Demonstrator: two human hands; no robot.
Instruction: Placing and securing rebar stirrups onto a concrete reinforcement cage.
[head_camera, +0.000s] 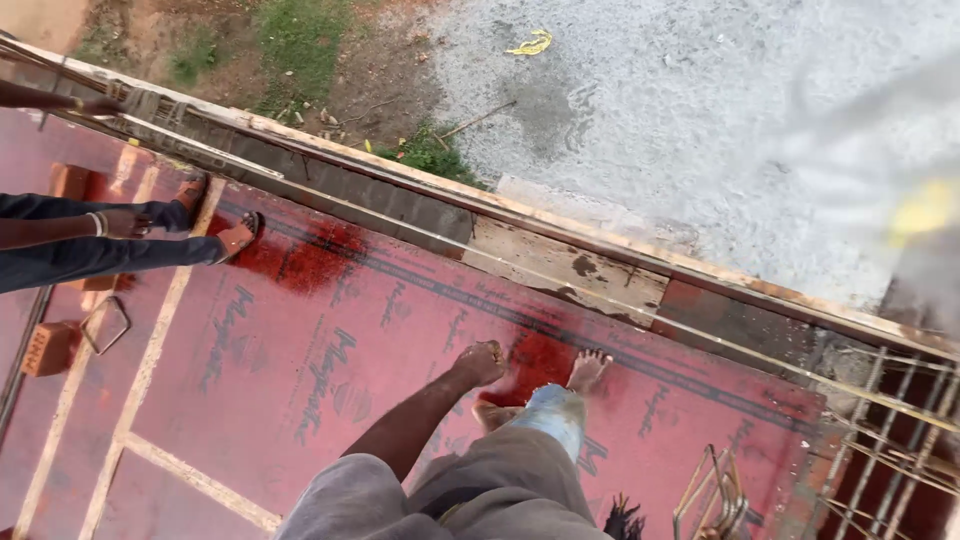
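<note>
Left hand (481, 362) low at centre frame, at the end of a bare arm reaching down; grip curled closed, nothing visible inside it. Right hand out of view, so cannot tell its grip. Just beside the left hand, to its right, a dark wet patch (540, 362) on the red plywood sheet (330, 400), with one bare foot (587, 370) touching the patch's right edge. A jeans leg and grey shorts below, at bottom centre.

Further out: pale timber battens (150, 360) across the sheet at left, a second wet patch (305, 255) toward the upper left. Beyond the sheet, a beam trough (420, 215) with thin bars along it and a stained edge board (565, 270). Rebar cage (885, 440) at lower right, loose steel stirrups (712, 495) near it.

Another person at upper left: dark-trousered legs, sandals (238, 235), one hand (125, 222) hanging by the knee. Red bricks (45, 348) and a single stirrup (105, 325) at the left edge. Gravel ground (680, 110) far below.

Judging by this: decking sheets down and battened, steel placed only at the right edge and in the trough, open sheet elsewhere.
</note>
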